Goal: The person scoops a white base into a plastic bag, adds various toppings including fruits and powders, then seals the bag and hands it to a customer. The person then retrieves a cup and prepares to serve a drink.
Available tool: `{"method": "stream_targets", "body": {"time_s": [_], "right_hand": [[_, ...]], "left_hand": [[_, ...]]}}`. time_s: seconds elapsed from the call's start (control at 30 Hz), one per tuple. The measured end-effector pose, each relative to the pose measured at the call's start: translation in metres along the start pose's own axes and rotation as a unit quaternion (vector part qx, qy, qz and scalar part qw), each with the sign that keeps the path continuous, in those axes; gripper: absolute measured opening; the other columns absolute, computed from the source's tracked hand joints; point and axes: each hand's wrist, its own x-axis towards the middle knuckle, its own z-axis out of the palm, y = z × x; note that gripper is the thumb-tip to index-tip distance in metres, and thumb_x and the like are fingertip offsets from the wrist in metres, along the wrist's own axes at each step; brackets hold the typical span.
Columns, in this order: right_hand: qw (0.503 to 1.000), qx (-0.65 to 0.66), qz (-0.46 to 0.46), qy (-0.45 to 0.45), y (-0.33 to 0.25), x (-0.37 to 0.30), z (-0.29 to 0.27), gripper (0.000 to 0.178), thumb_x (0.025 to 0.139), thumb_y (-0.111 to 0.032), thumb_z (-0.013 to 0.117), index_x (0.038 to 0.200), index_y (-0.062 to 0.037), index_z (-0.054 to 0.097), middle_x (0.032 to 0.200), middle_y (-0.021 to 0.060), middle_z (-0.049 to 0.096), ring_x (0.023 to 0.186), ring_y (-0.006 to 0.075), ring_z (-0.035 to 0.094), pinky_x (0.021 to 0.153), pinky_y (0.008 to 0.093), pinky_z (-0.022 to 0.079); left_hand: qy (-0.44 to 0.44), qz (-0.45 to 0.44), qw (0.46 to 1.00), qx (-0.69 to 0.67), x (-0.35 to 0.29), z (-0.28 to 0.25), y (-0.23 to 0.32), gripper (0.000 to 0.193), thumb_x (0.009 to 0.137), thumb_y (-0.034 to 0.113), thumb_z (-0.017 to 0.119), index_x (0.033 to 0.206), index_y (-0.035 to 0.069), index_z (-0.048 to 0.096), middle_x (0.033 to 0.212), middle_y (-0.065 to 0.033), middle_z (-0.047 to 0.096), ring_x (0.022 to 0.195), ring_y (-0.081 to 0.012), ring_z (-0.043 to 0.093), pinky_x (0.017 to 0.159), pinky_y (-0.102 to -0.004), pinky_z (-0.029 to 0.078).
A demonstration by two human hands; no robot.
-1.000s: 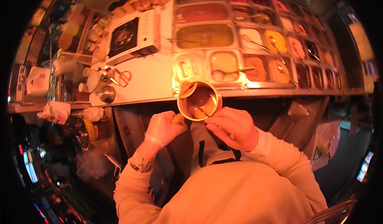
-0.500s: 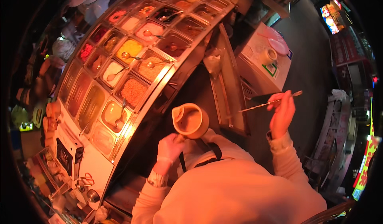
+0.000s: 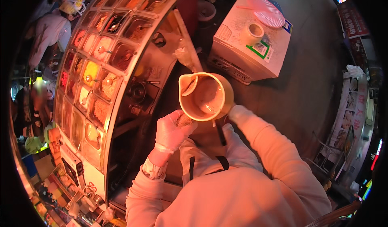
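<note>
In front of my body is a yellow-tan pitcher [image 3: 227, 95] with a pouring spout, tipped so that its inside faces up at me. Some brownish liquid [image 3: 208, 101] shows at the bottom of it. My left hand [image 3: 170, 130], in a thin glove, is closed around the pitcher's handle [image 3: 184, 121]. My right hand [image 3: 239, 113] reaches to the pitcher's lower right side. Its fingers are hidden behind the pitcher, so I cannot see how they lie or whether they hold anything.
A curved counter [image 3: 121, 101] on my left carries several food pans with colourful toppings and spoons. Ahead to the right stands a white chest [image 3: 234, 55] with a cup [image 3: 254, 33] and a pink ribbed lid [image 3: 268, 11]. A person [image 3: 50, 37] is beyond the counter.
The pitcher has come closer to me and slightly right. My right hand, which held a thin long-handled stirrer out to the right, has moved in to the pitcher; the stirrer is out of sight.
</note>
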Motion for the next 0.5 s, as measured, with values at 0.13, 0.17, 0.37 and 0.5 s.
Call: {"method": "stream_targets", "body": {"time_s": [0.13, 0.17, 0.37, 0.5], "right_hand": [[0.988, 0.028, -0.044, -0.147, -0.031, -0.005, -0.013, 0.027, 0.102, -0.026, 0.055, 0.091, -0.0073, 0.072, 0.082, 0.0140, 0.072, 0.079, 0.0275, 0.068, 0.077, 0.0431, 0.053], [0.971, 0.045, -0.020, -0.236, -0.020, -0.009, -0.020, 0.031, 0.104, -0.028, 0.054, 0.089, -0.0066, 0.071, 0.079, 0.0136, 0.071, 0.078, 0.0279, 0.069, 0.076, 0.0447, 0.053], [0.967, -0.091, 0.126, -0.201, -0.011, -0.022, -0.105, 0.036, 0.103, -0.037, 0.057, 0.088, -0.0069, 0.068, 0.083, 0.0222, 0.070, 0.083, 0.0456, 0.067, 0.074, 0.0541, 0.052], [0.963, -0.156, 0.159, -0.153, 0.013, -0.029, -0.190, 0.034, 0.103, -0.037, 0.057, 0.091, -0.0068, 0.068, 0.083, 0.0241, 0.069, 0.082, 0.0479, 0.067, 0.072, 0.0574, 0.051]], "left_hand": [[0.097, 0.092, 0.977, 0.164, 0.019, 0.063, 0.047, 0.035, 0.079, 0.016, 0.086, 0.109, 0.001, 0.074, 0.085, -0.0098, 0.076, 0.078, -0.0123, 0.071, 0.074, -0.0284, 0.056], [0.109, 0.097, 0.968, 0.205, 0.029, 0.077, 0.065, 0.035, 0.079, 0.017, 0.085, 0.109, 0.002, 0.074, 0.086, -0.0127, 0.076, 0.079, -0.0178, 0.074, 0.074, -0.0303, 0.057], [0.093, 0.026, 0.948, 0.304, 0.082, 0.110, 0.108, 0.041, 0.078, 0.025, 0.081, 0.113, 0.006, 0.074, 0.095, -0.0163, 0.076, 0.089, -0.0306, 0.076, 0.079, -0.0365, 0.059], [0.032, 0.005, 0.944, 0.329, 0.138, 0.120, 0.115, 0.042, 0.078, 0.026, 0.080, 0.112, 0.004, 0.070, 0.098, -0.0138, 0.077, 0.094, -0.0269, 0.075, 0.082, -0.0352, 0.058]]}}
